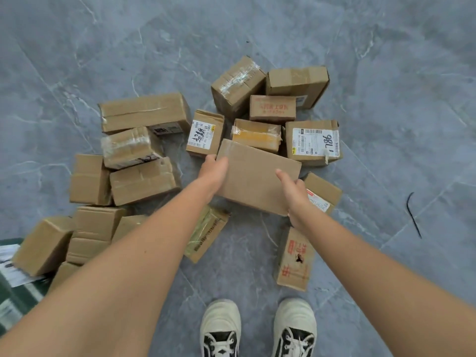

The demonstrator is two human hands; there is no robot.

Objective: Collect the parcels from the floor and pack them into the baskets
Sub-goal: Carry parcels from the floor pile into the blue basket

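— Floor (334, 34): grey marble-look tile, pale veins. Condition?
— Littered with brown cardboard parcels. Nearest the camera, pair of cream shoes (257, 328) with black laces, toes pointing up-frame.

— Near items?
— Just beyond right shoe, slim parcel with red print (295, 258), lying flat. Toward left edge of view, stack of plain boxes (87, 235) beside green-and-white striped item (13, 302), partly out of frame; nature unclear.

— Hands?
— Both on one large plain box (257, 176), mid-floor, tilted, near edge seemingly raised off the tile. Left hand (212, 171) gripping left end, fingers wrapped under out of sight. Right hand (293, 191) gripping right end, thumb flat on top face, fingers hidden beneath.

— Behind that box?
— Labelled parcel with black handwriting (204, 134), tape-wrapped yellow parcel (256, 135), box marked 786 (313, 143). Farther still, red-lettered box (273, 108) and two taped cartons (268, 82).

— Other?
— Thin black strip (413, 215) on tile toward right edge.
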